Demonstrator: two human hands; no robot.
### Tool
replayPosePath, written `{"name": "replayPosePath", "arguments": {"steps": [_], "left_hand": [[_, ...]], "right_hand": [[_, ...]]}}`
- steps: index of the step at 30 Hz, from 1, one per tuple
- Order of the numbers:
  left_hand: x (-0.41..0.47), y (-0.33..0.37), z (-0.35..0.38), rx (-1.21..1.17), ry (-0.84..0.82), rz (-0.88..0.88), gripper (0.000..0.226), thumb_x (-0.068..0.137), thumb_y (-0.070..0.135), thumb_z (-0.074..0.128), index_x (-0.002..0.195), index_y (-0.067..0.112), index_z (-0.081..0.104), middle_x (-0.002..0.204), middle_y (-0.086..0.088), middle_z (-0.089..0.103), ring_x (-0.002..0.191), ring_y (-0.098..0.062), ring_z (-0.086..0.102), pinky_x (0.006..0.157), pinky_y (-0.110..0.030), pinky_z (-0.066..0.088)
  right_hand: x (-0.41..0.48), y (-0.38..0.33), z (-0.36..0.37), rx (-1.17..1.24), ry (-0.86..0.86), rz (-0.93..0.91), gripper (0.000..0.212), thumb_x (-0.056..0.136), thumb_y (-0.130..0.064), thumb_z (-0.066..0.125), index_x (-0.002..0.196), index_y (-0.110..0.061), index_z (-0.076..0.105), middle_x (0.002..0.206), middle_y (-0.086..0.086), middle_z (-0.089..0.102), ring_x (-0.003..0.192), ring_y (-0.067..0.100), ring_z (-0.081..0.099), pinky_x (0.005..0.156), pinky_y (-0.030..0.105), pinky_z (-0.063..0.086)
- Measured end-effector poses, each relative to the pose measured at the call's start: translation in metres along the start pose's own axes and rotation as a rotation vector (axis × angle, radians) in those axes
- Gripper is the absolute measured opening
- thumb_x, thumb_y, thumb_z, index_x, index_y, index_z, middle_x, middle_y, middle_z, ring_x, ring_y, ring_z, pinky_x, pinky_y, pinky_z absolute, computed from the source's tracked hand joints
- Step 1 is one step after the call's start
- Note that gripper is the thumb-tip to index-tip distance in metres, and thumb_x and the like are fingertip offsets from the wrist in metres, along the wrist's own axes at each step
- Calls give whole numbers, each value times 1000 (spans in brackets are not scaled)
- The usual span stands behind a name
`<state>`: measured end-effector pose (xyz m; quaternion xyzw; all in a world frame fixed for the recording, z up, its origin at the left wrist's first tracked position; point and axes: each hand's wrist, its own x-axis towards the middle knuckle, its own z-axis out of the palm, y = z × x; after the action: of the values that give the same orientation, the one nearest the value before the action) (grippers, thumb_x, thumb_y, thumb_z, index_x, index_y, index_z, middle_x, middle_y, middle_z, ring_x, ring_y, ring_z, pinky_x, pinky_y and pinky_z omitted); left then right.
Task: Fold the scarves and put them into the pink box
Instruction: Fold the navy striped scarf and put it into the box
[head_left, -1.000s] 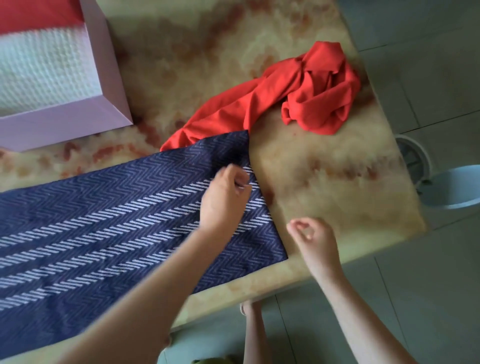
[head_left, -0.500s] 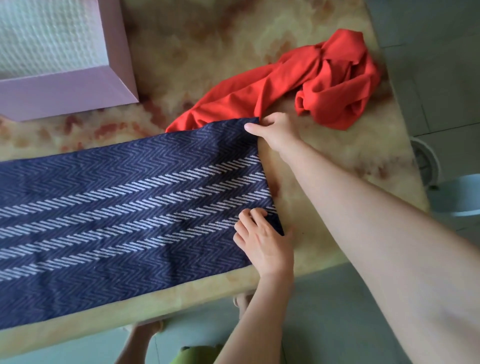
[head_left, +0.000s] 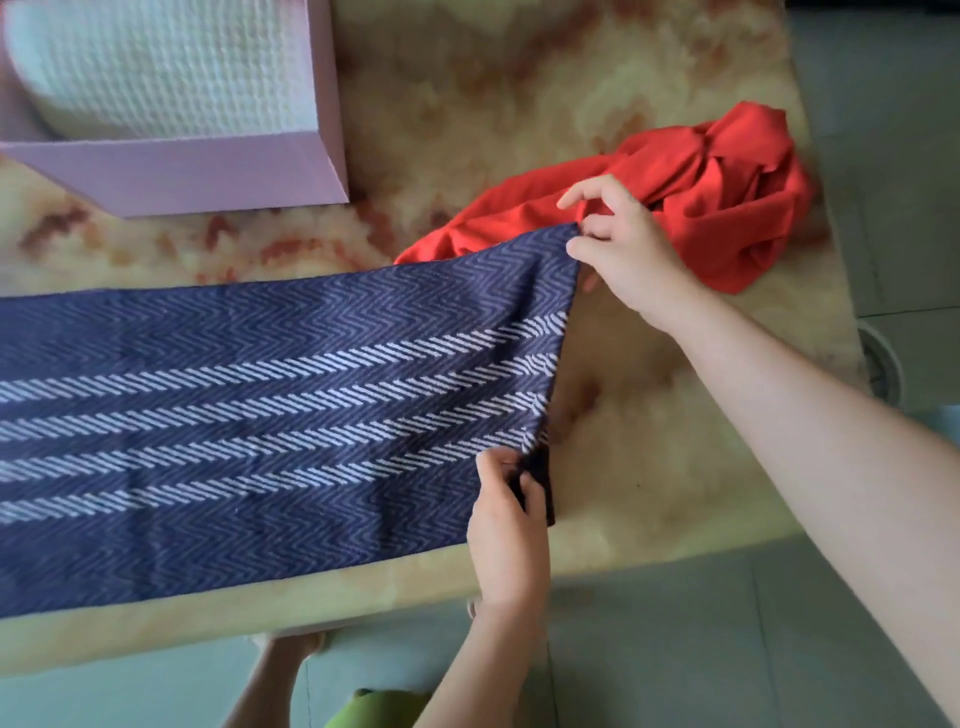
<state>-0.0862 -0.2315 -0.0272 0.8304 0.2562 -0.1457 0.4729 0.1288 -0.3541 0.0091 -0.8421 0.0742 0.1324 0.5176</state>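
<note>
On marbled table (head_left: 649, 493): navy scarf (head_left: 260, 415) with white stripes, spread flat toward left, right end lifted off surface; pink box (head_left: 208, 176) at far left, open, holding white knit fabric (head_left: 156, 67); red scarf (head_left: 727, 208) crumpled at far right, one tail partly under navy far edge; right hand (head_left: 628, 260) pinching far corner, thumb and fingertips closed on cloth; left hand (head_left: 511, 535) pinching near corner, fingers curled round edge.

Setting reads as a home room: cream-and-rust marbled table (head_left: 519, 104) standing on pale grey floor tiles (head_left: 675, 649), pink box (head_left: 208, 176) with white knitted cloth (head_left: 156, 67) inside at the table's far-left corner.
</note>
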Motion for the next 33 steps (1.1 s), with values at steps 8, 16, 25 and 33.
{"name": "replayPosePath", "arguments": {"steps": [8, 16, 25, 33], "left_hand": [[2, -37, -53, -120, 16, 46, 35, 87, -2, 50, 86, 32, 48, 82, 11, 54, 69, -8, 47, 64, -21, 38], [9, -39, -64, -118, -5, 23, 23, 91, 5, 52, 95, 24, 63, 93, 15, 55, 87, 0, 52, 70, -12, 41], [10, -50, -75, -169, -36, -66, 27, 81, 13, 71, 93, 28, 52, 91, 16, 56, 89, 3, 51, 69, -7, 39], [8, -53, -91, -400, -60, -240, 18, 79, 9, 71, 85, 24, 63, 78, 7, 66, 75, -4, 60, 70, -17, 45]], "right_hand": [[22, -22, 21, -362, -389, -84, 63, 68, 22, 28, 96, -19, 68, 92, 3, 62, 71, 11, 55, 72, 20, 46], [28, -27, 62, -830, -417, -214, 71, 72, 8, 53, 126, -36, 48, 113, -6, 27, 99, 16, 25, 95, 29, 23], [42, -33, 64, -996, -524, -214, 17, 73, -18, 76, 79, -28, 63, 124, -2, 37, 114, 24, 26, 102, 36, 21], [31, -67, 63, -697, -512, -282, 30, 75, -14, 74, 72, -37, 54, 112, -13, 62, 105, 12, 35, 98, 25, 28]]}}
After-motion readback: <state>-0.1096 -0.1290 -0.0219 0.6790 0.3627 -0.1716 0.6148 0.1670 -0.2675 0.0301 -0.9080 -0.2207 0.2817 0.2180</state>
